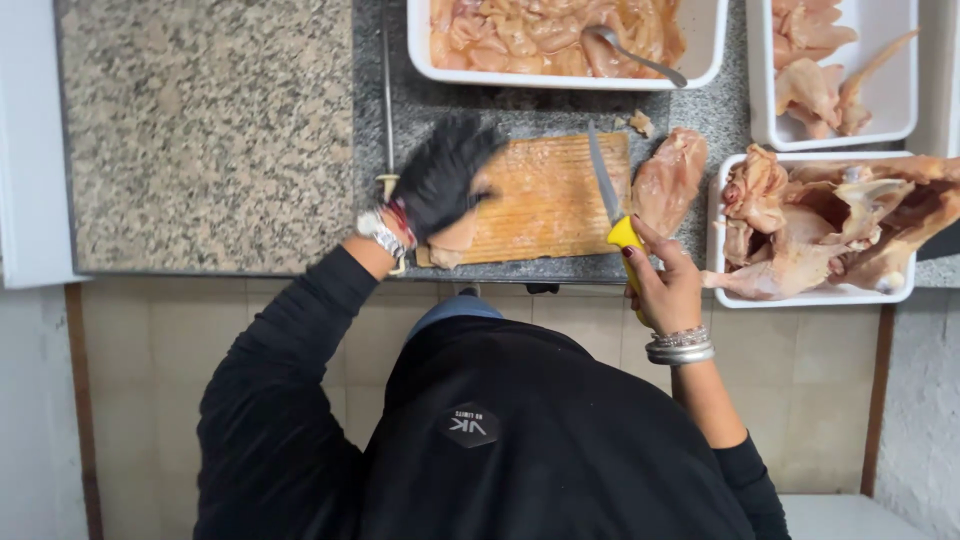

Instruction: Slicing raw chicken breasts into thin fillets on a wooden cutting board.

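My left hand (445,175), in a black glove, is blurred over the left end of a wooden cutting board (548,195). It seems to hold a pale piece of raw chicken (455,240) at the board's left edge. My right hand (668,285) grips the yellow handle of a knife (608,190), its blade pointing away over the board. A raw chicken breast (668,180) lies on the counter just right of the board, beside the blade.
A white tray of cut chicken strips (560,40) with a spoon (630,50) stands behind the board. Two more white trays (850,80) (815,230) with chicken parts and carcasses sit at the right. A sharpening steel (387,100) lies left of the board on the granite counter (200,130).
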